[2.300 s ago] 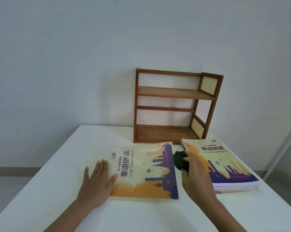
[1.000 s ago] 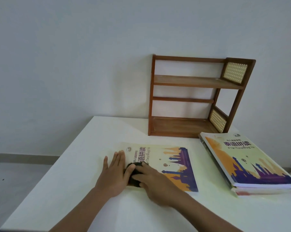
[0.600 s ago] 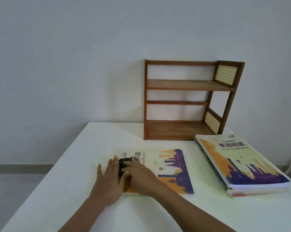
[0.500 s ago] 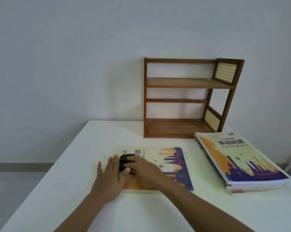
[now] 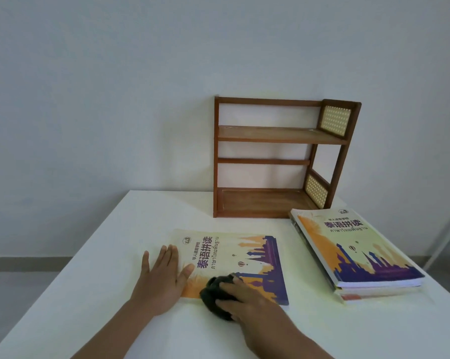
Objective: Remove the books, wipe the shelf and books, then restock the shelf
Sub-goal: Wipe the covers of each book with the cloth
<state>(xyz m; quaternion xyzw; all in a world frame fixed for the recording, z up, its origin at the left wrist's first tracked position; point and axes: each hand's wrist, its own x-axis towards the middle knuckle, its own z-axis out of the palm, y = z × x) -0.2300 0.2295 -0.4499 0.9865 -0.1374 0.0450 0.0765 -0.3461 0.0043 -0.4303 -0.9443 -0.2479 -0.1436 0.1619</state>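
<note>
Under the right hand (image 5: 247, 299), whose fingers curl over the dark cloth (image 5: 214, 294), the wiping has shifted from the cover's far left to its near edge. Flat, straight left hand (image 5: 164, 275) steadies the book (image 5: 244, 257); this cover looks nearly wiped.

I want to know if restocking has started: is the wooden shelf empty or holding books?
Empty. Both boards of the wooden shelf are bare; one book and the stack of books lie flat on the table.
</note>
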